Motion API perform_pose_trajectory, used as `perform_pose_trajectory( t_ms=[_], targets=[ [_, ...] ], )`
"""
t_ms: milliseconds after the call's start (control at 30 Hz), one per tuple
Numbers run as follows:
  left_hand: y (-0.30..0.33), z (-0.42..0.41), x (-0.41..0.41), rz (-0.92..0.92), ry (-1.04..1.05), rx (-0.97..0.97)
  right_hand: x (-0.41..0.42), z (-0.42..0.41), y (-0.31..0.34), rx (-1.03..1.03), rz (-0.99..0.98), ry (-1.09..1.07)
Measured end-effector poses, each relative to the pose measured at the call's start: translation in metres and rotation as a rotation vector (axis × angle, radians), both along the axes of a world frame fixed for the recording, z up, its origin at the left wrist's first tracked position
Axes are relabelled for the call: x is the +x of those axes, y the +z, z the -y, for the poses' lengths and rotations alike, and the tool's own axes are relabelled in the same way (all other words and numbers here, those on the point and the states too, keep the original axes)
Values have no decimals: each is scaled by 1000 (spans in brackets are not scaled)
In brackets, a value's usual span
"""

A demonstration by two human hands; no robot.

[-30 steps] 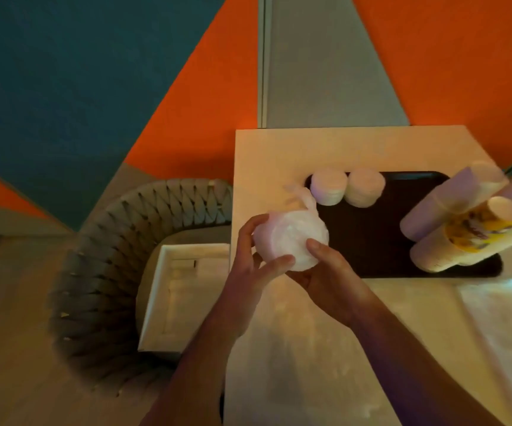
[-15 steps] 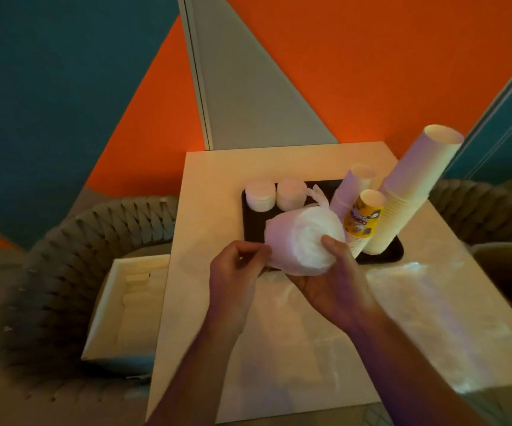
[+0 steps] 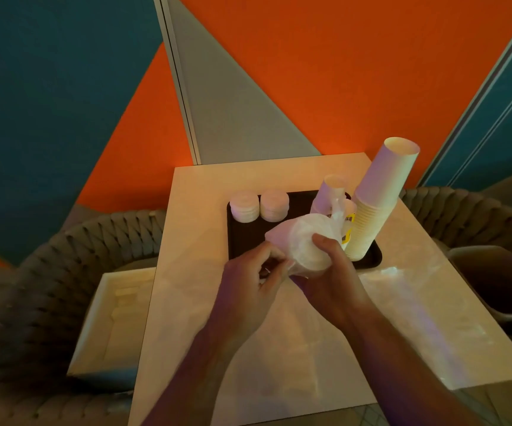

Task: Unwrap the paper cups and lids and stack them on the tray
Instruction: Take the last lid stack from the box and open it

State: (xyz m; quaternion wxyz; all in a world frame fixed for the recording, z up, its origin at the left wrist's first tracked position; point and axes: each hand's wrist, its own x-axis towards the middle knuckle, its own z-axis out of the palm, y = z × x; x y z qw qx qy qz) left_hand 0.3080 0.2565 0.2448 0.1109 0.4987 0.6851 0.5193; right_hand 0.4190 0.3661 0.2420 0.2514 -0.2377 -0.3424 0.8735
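Observation:
A plastic-wrapped pack of white lids (image 3: 305, 245) is held above the near edge of the black tray (image 3: 242, 238). My right hand (image 3: 331, 272) grips the pack from below and the right, thumb on top. My left hand (image 3: 254, 279) pinches the wrap at the pack's lower left. Two short stacks of lids (image 3: 259, 205) stand at the tray's far left. A tall stack of white paper cups (image 3: 377, 198) leans on the tray's right side. Behind the pack are a shorter cup stack (image 3: 328, 192) and a partly hidden cup with yellow print (image 3: 348, 229).
The tray sits on a pale square table (image 3: 187, 272). Clear plastic wrap (image 3: 417, 290) lies on the table's right. A woven chair with a white box (image 3: 116, 318) stands left; another chair with a dark bin (image 3: 500, 281) stands right.
The view has swung from the table's left side toward its centre. The wrapped pack has drifted right over the tray edge. My left hand has gone from gripping the pack's side to pinching its wrap.

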Motion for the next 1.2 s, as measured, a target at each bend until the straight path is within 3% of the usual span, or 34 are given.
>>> perform_pose_trajectory(
  t_ms=[333,400,500,633,867,1033,1200],
  targets=[
    [11,6,-32,12,-148,-8,-23,-2,6,-69,-133,-101],
    [15,10,-45,145,-186,-51,-30,-1,7,-78,-130,-90],
    [20,9,-67,484,-115,-131,-38,-1,7,-97,-147,-51],
    [14,0,-86,522,-36,-292,-51,2,6,-115,-184,5],
    [3,9,-100,338,2,-179,-73,7,5,-171,-343,-86],
    [14,17,-108,69,61,-300,-84,6,7,-132,-277,-79],
    [31,11,-89,-181,-17,-176,-89,2,9,14,-118,-21]
  ],
)
